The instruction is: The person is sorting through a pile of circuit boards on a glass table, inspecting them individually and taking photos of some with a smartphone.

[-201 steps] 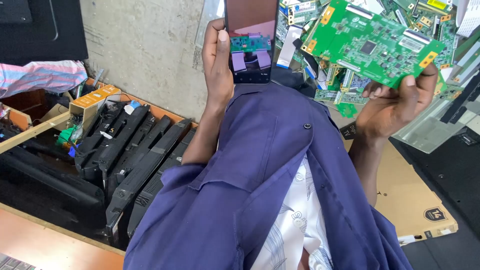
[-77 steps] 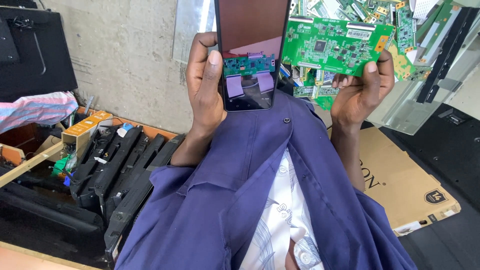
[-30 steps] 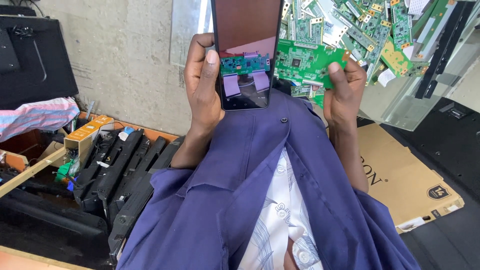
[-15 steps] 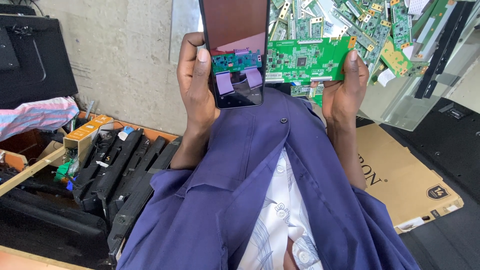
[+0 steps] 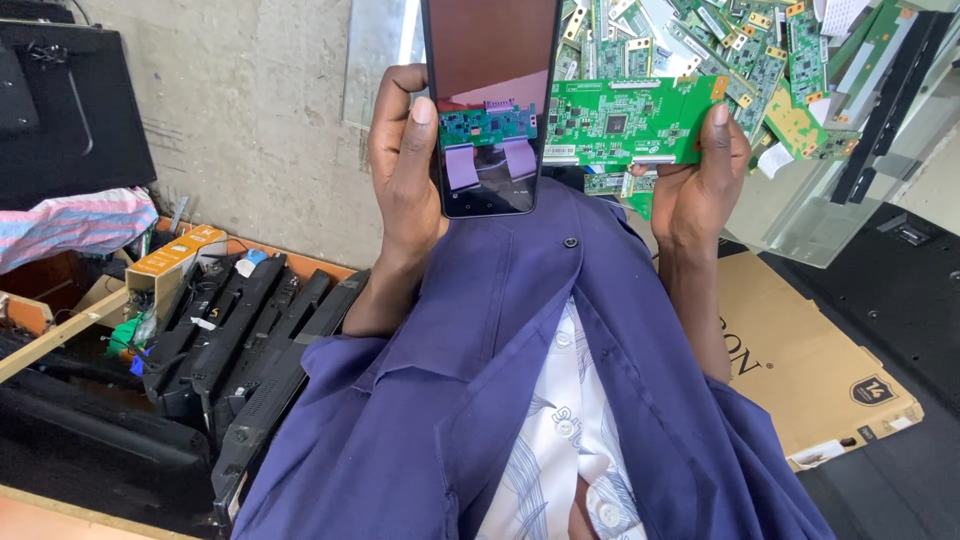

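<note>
Head view, left to right: black plastic bars (image 5: 250,340) piled low at left beside an orange box (image 5: 175,255). Left hand (image 5: 405,175) clasped around a dark phone (image 5: 490,100), held upright, thumb on its left edge, screen showing what looks like a board, too small to be sure. Just right of the phone, touching or barely apart: green circuit board (image 5: 625,122), held flat-on, pinched at its right end by right hand (image 5: 700,185). Behind, a heap of green boards (image 5: 760,60). Brown cardboard (image 5: 810,360) lower right.
</note>
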